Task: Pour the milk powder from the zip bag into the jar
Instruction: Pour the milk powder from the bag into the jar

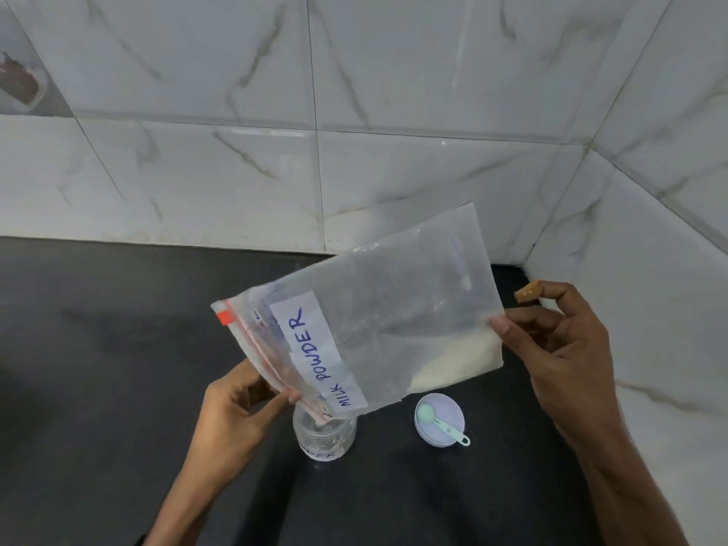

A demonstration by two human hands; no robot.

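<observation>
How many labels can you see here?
2. One label on the bag, reading MILK POWDER; one on the jar, low on its front, only partly readable. More may be hidden.

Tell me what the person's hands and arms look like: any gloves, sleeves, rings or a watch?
Both are bare. The left hand and right hand wear no gloves, and no rings show on the fingers. The left forearm and right forearm carry no sleeve, watch or bracelet in the part in view.
</observation>
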